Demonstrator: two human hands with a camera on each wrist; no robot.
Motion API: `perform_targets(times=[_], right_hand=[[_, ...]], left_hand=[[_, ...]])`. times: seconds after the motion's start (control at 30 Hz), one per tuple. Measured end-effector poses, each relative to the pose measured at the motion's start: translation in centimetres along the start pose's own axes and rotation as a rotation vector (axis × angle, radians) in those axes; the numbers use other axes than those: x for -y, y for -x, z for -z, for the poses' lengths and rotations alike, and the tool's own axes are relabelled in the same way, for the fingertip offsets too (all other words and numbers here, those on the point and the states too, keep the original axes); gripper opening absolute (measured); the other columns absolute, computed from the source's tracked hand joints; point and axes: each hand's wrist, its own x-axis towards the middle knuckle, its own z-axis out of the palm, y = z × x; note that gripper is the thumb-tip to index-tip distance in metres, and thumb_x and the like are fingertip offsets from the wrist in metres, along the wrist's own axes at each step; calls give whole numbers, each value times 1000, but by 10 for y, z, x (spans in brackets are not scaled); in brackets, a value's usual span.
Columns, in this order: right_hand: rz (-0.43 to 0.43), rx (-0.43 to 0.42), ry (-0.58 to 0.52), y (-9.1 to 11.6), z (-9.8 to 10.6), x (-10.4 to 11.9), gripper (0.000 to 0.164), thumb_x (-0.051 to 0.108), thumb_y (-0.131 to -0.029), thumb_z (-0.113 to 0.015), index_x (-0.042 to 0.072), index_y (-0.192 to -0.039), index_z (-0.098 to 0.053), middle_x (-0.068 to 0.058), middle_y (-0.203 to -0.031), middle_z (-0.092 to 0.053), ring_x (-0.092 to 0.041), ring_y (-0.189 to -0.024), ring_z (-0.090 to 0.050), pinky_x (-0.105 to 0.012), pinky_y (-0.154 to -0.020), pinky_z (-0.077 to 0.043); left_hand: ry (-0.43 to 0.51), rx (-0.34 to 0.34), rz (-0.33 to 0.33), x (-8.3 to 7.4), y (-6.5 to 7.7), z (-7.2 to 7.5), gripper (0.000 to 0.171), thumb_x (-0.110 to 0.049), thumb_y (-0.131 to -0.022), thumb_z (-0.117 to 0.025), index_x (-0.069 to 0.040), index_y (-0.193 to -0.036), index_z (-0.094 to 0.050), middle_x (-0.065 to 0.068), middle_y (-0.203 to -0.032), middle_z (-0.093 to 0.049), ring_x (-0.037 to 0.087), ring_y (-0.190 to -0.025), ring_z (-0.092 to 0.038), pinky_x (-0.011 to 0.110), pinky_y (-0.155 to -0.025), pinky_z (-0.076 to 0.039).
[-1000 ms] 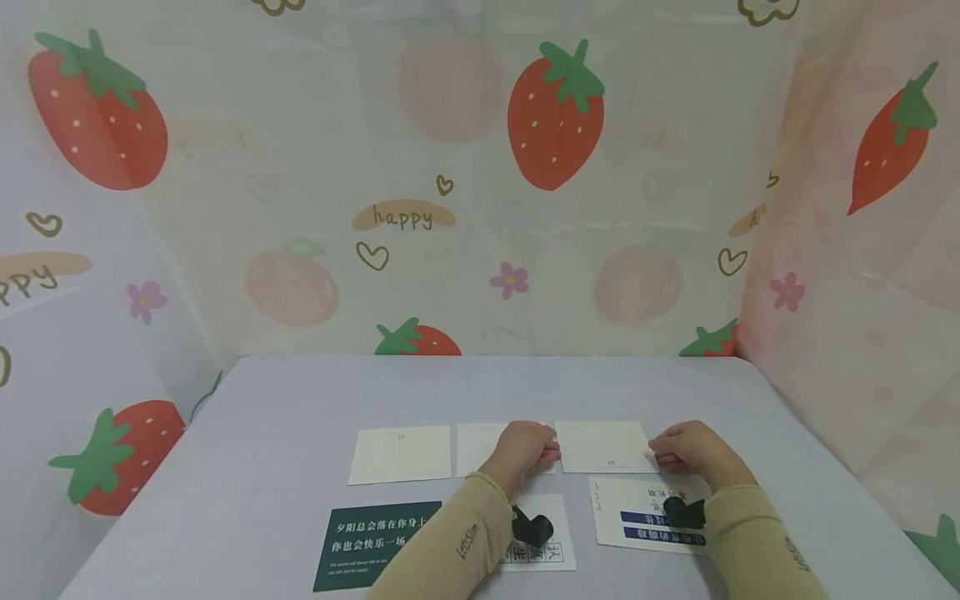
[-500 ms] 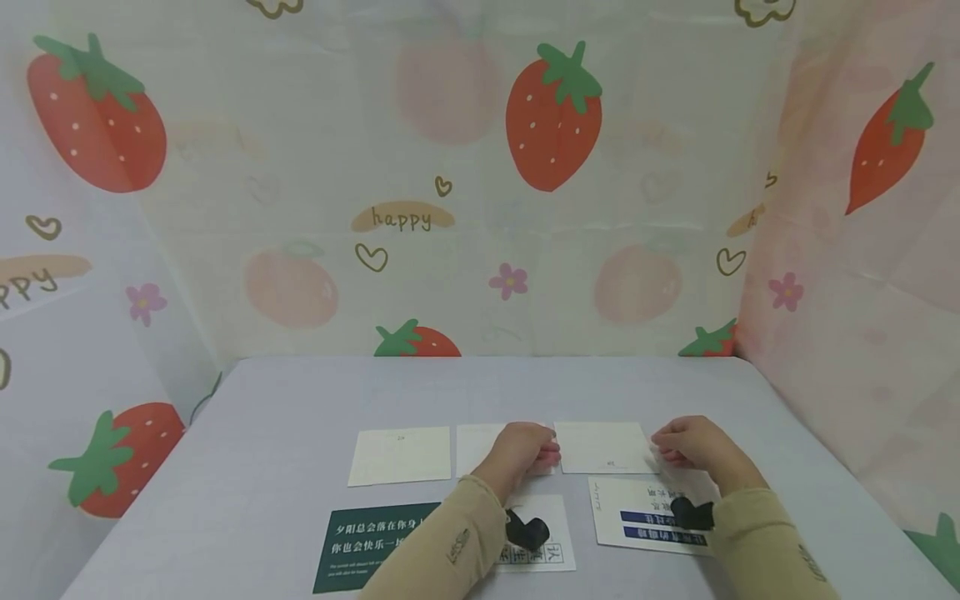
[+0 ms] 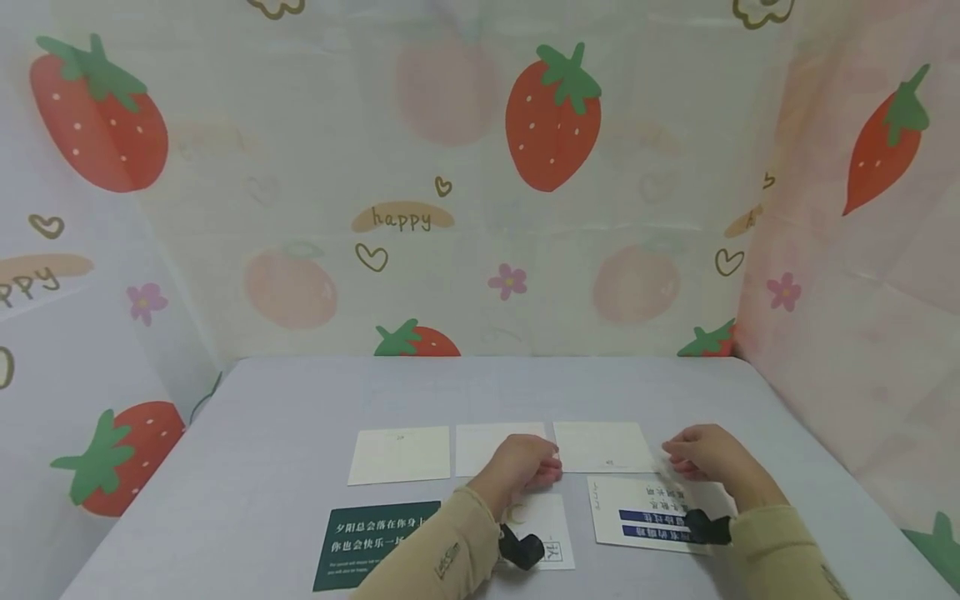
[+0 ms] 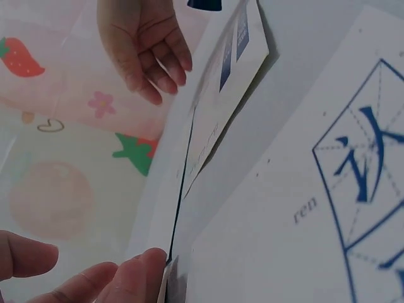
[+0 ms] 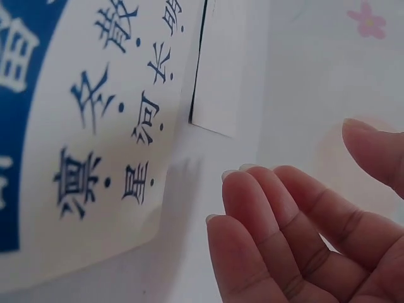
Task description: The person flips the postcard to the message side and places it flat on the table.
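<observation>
Three blank-faced cards lie in a far row: the left card (image 3: 399, 457), the middle card (image 3: 480, 443) and the right card (image 3: 603, 448). My left hand (image 3: 517, 468) is over the middle card, its fingertips by the gap beside the right card. In the left wrist view its fingers (image 4: 136, 278) are at a card's edge, thumb apart; whether they touch is unclear. Just beyond the right card's right edge, my right hand (image 3: 712, 460) hovers with relaxed fingers (image 5: 249, 196), holding nothing. Below it lies a card with blue printed bands (image 3: 630, 512).
A dark green card with white writing (image 3: 360, 550) lies at front left, partly behind the left sleeve (image 3: 435, 554). Beside it is a white card with boxed characters (image 3: 551, 517), partly covered. Black devices sit under both wrists. Strawberry-patterned cloth (image 3: 450, 167) surrounds the white table (image 3: 300, 392).
My right hand has drawn away to the right from the far right card's edge. My left hand has shifted slightly nearer to me. The cards look unmoved.
</observation>
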Motion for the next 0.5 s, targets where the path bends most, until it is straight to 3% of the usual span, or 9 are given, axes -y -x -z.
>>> perform_targets(times=[0.3, 0.5], right_hand=[[6, 12, 6, 13, 7, -13, 39, 28, -89, -57, -7, -106, -56, -12, -88, -63, -17, -74, -60, -30, -67, -53], [-3, 25, -43, 19, 13, -24, 46, 32, -90, -55, -11, -107, -53, -12, -85, -63, -16, -71, -61, -31, -66, -53]], left_hand=[[-34, 40, -14, -1, 10, -8, 24, -11, -88, -54, 3, -104, -62, 11, -86, -66, 16, -72, -66, 23, -64, -54], [-11, 57, 18, 5, 15, -14, 22, -11, -87, -54, 1, -103, -63, 11, -85, -67, 17, -71, -66, 21, -61, -53]])
